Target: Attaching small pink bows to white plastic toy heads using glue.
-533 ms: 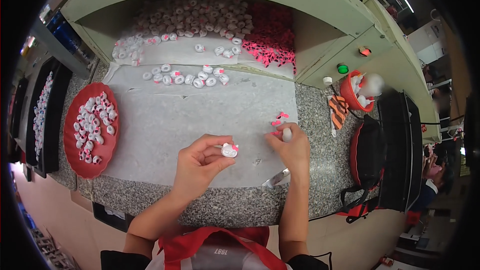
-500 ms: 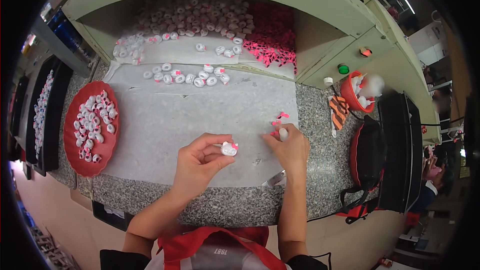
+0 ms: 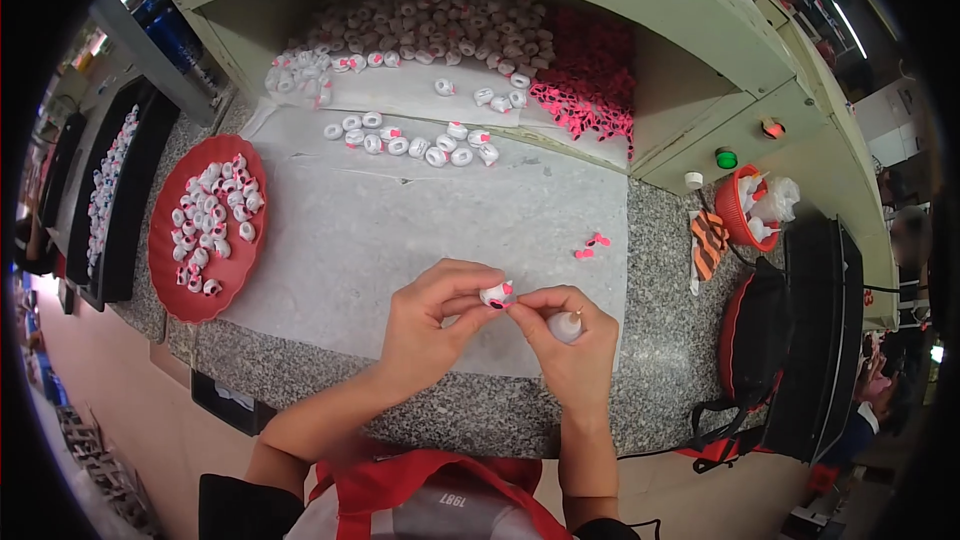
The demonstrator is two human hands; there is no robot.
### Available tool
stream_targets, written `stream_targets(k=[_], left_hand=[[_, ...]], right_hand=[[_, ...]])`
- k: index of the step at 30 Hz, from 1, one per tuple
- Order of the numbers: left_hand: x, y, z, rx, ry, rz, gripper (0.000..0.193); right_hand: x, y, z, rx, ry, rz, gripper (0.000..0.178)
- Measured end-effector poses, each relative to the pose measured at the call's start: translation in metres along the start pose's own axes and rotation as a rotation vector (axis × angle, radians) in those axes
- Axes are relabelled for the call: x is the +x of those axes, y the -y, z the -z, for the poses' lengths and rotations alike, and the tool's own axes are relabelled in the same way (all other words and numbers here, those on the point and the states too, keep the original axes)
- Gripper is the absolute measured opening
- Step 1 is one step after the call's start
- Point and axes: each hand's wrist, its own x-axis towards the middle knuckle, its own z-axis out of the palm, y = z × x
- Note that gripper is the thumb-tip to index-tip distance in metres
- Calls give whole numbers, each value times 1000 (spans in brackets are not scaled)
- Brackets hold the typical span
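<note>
The left hand holds a white cat-head between thumb and bent fingers, tips pinched in. The piece is raised over the front part of the white paper sheet, between both hands, toward the front edge of the granite bench; a pink bow shows on it, and a pink-and-black part at its lower side. The right hand has a small white squeeze bottle tucked in its curled fingers, while its thumb and index finger, nearly together, meet the cat-head's lower right; whether they grip it I cannot tell.

Two loose pink bows lie near the sheet's right edge. Along its back edge sits a group of white cat-heads, below a green shelf unit holding a white heap and a pink heap. A red scalloped dish of finished-looking heads stands by the bench's left edge. Toward the right edge are an orange-and-black striped cloth and a red basket of bottles. The red-and-grey apron bears one short printed number, upside down from this view.
</note>
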Motion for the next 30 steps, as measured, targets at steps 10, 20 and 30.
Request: stream_targets(k=[10,20,30], left_hand=[[2,-11,5,-282,42,164,31],[4,-7,5,-224,11,161,29],[-2,-19,-1,-72,-19,-10,30]], right_hand=[[0,0,-3,62,51,0,15],[1,-5,-1,0,36,154,15],[3,-7,2,329,130,118,19]])
